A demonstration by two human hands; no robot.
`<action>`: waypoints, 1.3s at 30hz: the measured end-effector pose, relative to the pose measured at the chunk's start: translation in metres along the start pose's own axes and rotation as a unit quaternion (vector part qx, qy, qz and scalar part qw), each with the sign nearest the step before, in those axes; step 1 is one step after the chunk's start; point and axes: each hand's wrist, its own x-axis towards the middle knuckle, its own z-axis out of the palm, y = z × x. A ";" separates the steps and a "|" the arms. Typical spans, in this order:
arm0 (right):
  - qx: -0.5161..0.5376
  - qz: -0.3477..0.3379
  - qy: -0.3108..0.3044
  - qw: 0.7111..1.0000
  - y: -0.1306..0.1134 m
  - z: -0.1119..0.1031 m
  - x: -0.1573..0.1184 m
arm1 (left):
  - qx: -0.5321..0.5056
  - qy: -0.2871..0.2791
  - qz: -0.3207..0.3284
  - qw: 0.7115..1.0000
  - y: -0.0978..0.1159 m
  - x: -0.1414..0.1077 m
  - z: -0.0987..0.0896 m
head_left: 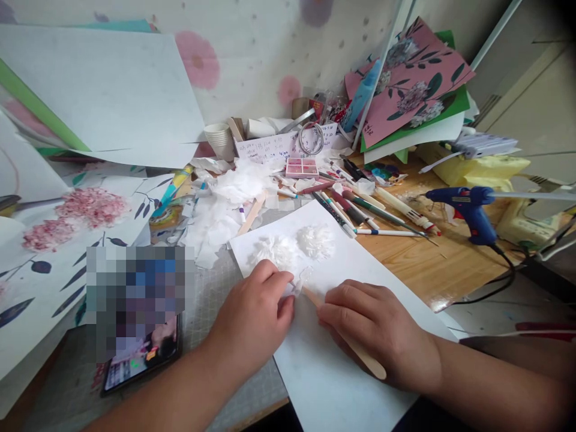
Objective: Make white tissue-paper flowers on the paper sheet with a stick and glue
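A white sheet [360, 360] lies at an angle on the table, bearing two fluffy white paper flowers, one on the left [275, 252] and one on the right [316, 241]. Just below them my left hand [258, 306] pinches a small white translucent piece [297, 285] between thumb and fingers. My right hand [373, 327] is closed around a flat wooden stick [373, 363]. The stick's far tip touches or nearly touches the small piece; which of these I cannot tell.
A phone [143, 354] stands at the left near flower pictures [92, 207]. White tissue scraps [211, 228] and several pens and brushes [351, 207] lie behind the sheet. A blue glue gun [472, 207] with a cable is at the right. Paper cups [219, 141] stand at the back.
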 end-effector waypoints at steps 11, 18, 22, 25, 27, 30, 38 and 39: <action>-0.029 -0.018 -0.017 0.999 0.000 -0.001 0.002 | -0.044 0.006 0.067 0.997 -0.002 -0.004 -0.002; -0.015 -0.009 -0.011 1.000 -0.001 -0.004 0.001 | -0.005 -0.039 0.092 0.995 -0.004 -0.005 -0.004; 0.009 0.032 0.028 0.999 0.001 -0.003 -0.006 | 0.005 -0.050 0.090 0.995 -0.002 -0.006 -0.004; 0.010 0.046 0.011 0.999 0.003 -0.002 -0.007 | 0.003 -0.049 0.090 0.995 -0.003 -0.007 -0.003; 0.015 0.037 -0.004 0.999 0.003 -0.003 -0.005 | -0.001 -0.049 0.090 0.995 -0.003 -0.008 -0.003; 0.029 0.029 -0.012 0.999 0.003 -0.005 -0.001 | -0.005 -0.061 0.085 0.994 -0.003 -0.009 -0.004; 0.003 -0.003 0.085 0.996 0.001 -0.009 0.001 | 0.021 -0.086 0.080 0.993 0.003 -0.011 -0.007; -0.001 -0.003 0.107 0.994 0.004 -0.013 0.004 | 0.028 -0.079 0.089 0.993 0.003 -0.011 -0.007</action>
